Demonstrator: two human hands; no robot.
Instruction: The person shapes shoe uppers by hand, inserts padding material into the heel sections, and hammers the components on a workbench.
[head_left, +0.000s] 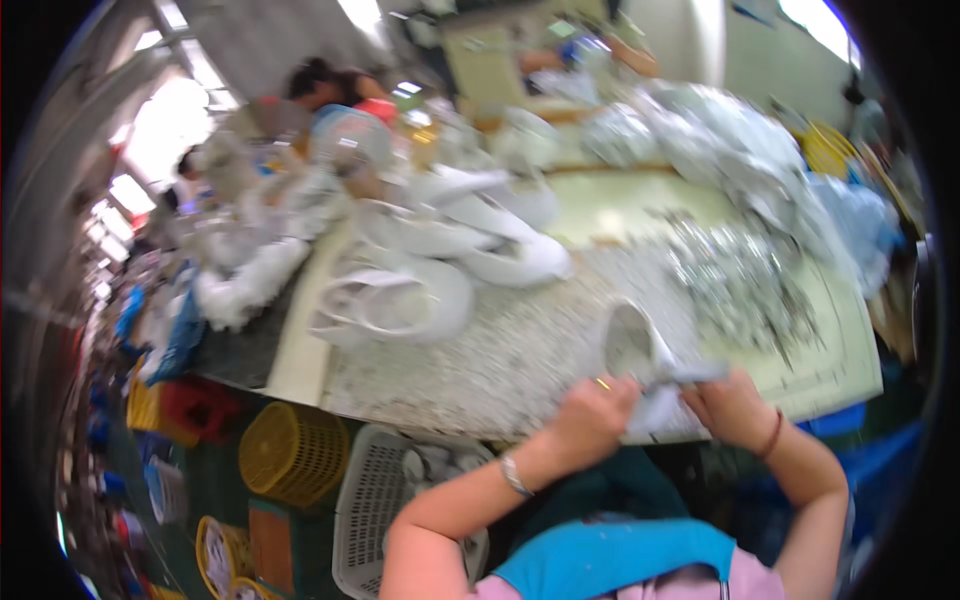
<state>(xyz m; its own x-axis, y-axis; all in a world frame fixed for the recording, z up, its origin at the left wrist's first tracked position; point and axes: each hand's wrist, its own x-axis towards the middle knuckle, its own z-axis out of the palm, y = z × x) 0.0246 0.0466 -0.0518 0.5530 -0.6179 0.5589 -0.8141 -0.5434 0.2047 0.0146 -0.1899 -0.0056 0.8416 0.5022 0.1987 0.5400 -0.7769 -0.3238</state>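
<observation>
At the near edge of the table, a white shoe stands with its opening facing up. My left hand is closed at the shoe's near end, its fingertips on the white material. To its right, my right hand is closed around a narrow grey strip that reaches across toward my left fingers. Blur hides what the strip is and whether it joins the shoe. Several finished-looking white shoes lie in a group to the left on the tabletop.
A heap of shiny silvery pieces covers the table's right part. Plastic bags line the far edge. Below on the left are a grey crate with items inside and a yellow basket. Another person is farther back.
</observation>
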